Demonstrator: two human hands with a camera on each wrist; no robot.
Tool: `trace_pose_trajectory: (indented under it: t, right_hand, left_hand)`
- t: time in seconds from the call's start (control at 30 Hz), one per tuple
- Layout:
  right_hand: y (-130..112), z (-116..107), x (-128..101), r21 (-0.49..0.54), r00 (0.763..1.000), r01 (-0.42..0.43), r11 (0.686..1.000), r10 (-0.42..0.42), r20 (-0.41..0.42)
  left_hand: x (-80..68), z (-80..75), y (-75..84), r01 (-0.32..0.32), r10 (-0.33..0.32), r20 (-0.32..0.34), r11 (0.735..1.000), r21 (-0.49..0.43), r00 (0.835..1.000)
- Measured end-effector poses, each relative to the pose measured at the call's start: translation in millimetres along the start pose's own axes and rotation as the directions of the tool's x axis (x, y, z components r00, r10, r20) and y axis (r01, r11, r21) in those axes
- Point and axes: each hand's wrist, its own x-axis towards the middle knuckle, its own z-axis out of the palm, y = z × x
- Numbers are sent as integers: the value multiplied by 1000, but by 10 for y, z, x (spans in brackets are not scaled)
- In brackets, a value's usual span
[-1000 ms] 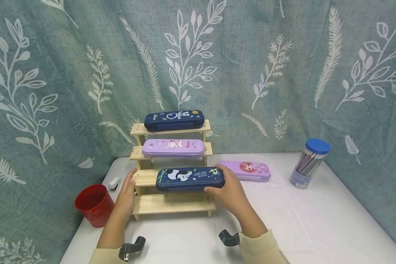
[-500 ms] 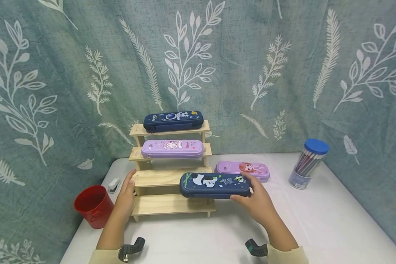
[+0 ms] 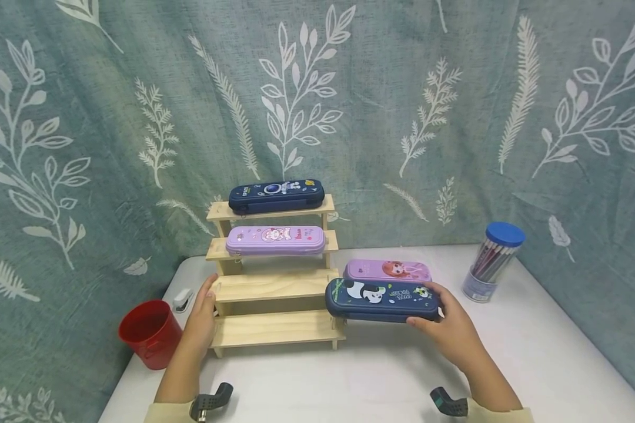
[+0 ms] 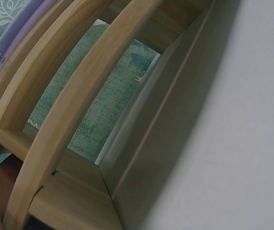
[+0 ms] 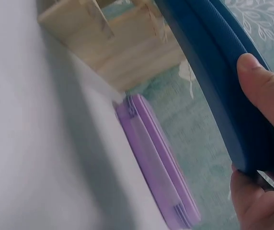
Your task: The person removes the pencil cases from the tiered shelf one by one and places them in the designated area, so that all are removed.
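Observation:
My right hand pinches the right end of a navy pencil case with a panda print, thumb along its near side. The case hangs in the air, right of the wooden tiered stand, overlapping a purple pencil case with a girl print that lies on the table. In the right wrist view the thumb presses the navy case's side. My left hand rests against the stand's left end, its fingers along the shelf edge. Only part of this hand shows in the left wrist view.
On the stand's top shelf lies a navy astronaut pencil case; below it, a pink-purple one. A red bucket and a white stapler-like item stand left. A blue-lidded tube of pencils stands at right.
My right hand has carried the navy panda case from over the stand's third shelf to the right, away from the stand. The left hand has stayed at the stand's left end.

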Motion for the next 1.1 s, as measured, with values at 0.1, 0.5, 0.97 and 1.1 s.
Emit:
trace_pose_trajectory:
  t: [0.1, 0.5, 0.97, 1.1]
  right_hand:
    - [52, -76, -16, 2, 1000, -11, 1000, 11, 0]
    - [313, -328, 82, -57, 997, -72, 996, 74, 26]
    - [652, -307, 433, -177, 990, -119, 977, 131, 57]
    - [768, -265, 499, -192, 986, -132, 972, 148, 71]
  left_hand:
    - [-2, 4, 7, 0, 0, -1, 1000, 1, 1000]
    - [-5, -1, -2, -18, 18, -2, 1000, 6, 1000]
    - [-16, -2, -26, -16, 16, 0, 1000, -7, 1000]
    - [-8, -5, -10, -19, 19, 0, 1000, -2, 1000]
